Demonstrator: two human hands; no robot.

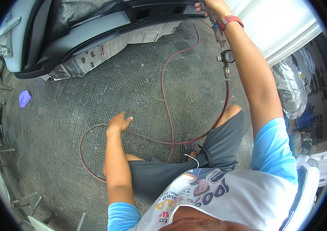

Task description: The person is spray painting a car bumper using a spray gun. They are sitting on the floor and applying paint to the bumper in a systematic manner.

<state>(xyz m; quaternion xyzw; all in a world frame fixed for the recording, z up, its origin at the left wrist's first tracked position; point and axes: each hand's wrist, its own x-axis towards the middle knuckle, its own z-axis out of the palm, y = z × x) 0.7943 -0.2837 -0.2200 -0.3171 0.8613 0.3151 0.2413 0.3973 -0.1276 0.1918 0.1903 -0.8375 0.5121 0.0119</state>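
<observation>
My right hand [212,7] reaches far up to the top edge and grips a spray gun [214,19] by its handle, pointed at a grey car bumper [94,34]. A round pressure gauge [228,56] hangs under the gun, and a red air hose [167,96] runs down from it and loops over the floor. A red watch [230,20] sits on that wrist. My left hand [118,123] hovers low over the grating floor [75,107] beside the hose loop, fingers loosely apart, holding nothing. I crouch with my knees bent.
Newspaper masking [94,54] is taped along the bumper's lower edge. A purple rag [24,98] lies at the left. Metal stand legs [2,154] line the left side. Foil-wrapped items [292,88] and containers [305,119] stand at the right, below a white wall [278,23].
</observation>
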